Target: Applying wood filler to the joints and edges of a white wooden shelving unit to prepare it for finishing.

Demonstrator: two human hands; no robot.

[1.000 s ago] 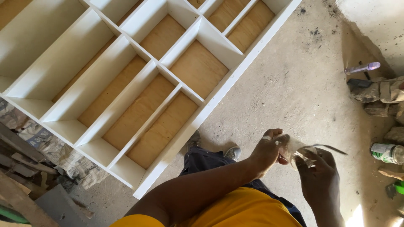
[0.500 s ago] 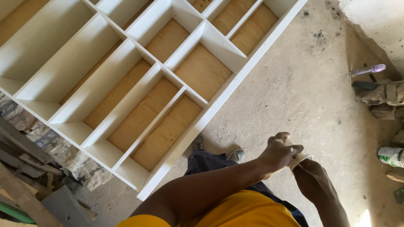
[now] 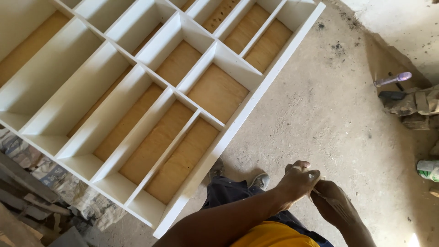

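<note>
From the head view, the left hand point(image 3: 297, 180) and right hand point(image 3: 331, 201) are now pressed together, fingers curled shut around something small (too hidden to identify); a second ago they were apart with a thin blade showing. The white shelf unit point(image 3: 238, 123) lies on the concrete floor point(image 3: 329, 119) just beside them.

The person wears a yellow shirt point(image 3: 270, 235), dark blue trousers point(image 3: 228, 194), grey shoes point(image 3: 261, 181) and bare forearms.
</note>
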